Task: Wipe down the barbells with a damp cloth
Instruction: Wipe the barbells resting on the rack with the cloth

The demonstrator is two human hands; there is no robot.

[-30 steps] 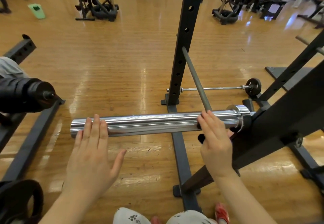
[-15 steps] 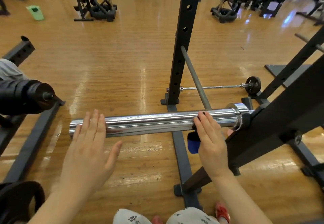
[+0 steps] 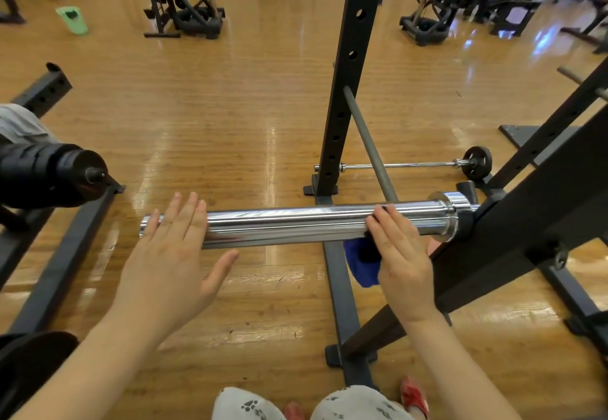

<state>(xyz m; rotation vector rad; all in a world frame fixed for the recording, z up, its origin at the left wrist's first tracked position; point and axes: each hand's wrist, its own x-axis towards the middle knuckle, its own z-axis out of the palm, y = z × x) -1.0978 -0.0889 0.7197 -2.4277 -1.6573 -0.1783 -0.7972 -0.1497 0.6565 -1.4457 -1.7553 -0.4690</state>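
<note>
Left hand (image 3: 171,255) flat, fingers straight, at chrome barbell sleeve (image 3: 289,224) free end. Right hand (image 3: 399,255) presses blue cloth (image 3: 360,266) near collar. Rack upright (image 3: 345,90) behind. No legible writing.

- The left hand (image 3: 171,257) sits at about 8 o'clock from the middle of the view, palm down, back of the hand facing the camera.
- Its fingers (image 3: 184,212) lie straight and close together, pointing toward 12 o'clock; the thumb is spread out toward 3 o'clock.
- The left forearm is bare and runs down toward 7 o'clock.
- The right hand (image 3: 403,261) sits at about 4 o'clock, also palm down, its fingers pointing toward 11 o'clock and bent over at the tips.
- The right forearm, bare, leaves the view toward 5 o'clock.
</note>
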